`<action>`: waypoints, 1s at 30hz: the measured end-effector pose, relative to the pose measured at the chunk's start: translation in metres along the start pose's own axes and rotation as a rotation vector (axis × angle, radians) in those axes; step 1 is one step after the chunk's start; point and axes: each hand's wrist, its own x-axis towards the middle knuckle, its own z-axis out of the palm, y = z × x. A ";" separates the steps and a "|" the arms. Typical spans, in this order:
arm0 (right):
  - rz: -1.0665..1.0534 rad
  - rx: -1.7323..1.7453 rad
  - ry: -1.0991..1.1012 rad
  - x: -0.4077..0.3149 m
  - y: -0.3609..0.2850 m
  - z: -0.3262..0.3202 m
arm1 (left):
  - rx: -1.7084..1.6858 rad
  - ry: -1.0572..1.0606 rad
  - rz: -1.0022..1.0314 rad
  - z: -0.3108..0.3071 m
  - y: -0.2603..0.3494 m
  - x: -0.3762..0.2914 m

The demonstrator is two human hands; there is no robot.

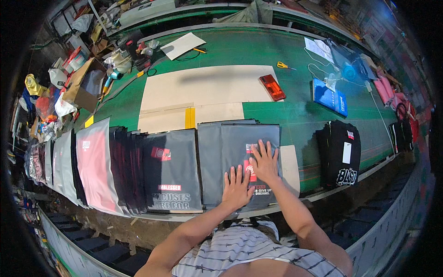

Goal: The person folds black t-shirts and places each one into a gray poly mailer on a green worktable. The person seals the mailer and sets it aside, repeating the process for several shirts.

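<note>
A folded dark shirt in a clear plastic bag [235, 145] lies on the table before me, with a red tag and white print showing through. Flat on its lower left part rests my left hand [237, 188], fingers spread. My right hand [265, 162] presses on its right side, higher up, covering part of the red tag. Neither hand grips anything. Another bagged dark shirt [176, 166] with white lettering lies directly to the left, and an empty-looking stretch of plastic bag [210, 166] shows between the two.
More bagged shirts [95, 162] stand in overlapping stacks leftward. Folded black shirts [341, 149] are piled at right. On the green table [297, 90] are cardboard sheets [207, 83], a red phone [272, 88], yellow scissors [285, 65] and a blue record book [328, 98]. An open carton [84, 85] stands left.
</note>
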 end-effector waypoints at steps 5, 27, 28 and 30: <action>0.077 0.012 0.019 0.061 0.022 0.011 | 0.011 0.014 0.015 0.000 -0.002 0.000; 0.129 0.057 0.041 0.069 0.022 0.006 | 0.002 0.332 -0.306 0.010 -0.050 0.152; 0.126 0.062 0.042 0.069 0.021 0.005 | -0.056 0.423 -0.362 0.013 -0.060 0.162; 0.128 0.072 0.041 0.068 0.022 0.004 | -0.127 0.472 -0.405 0.011 -0.075 0.181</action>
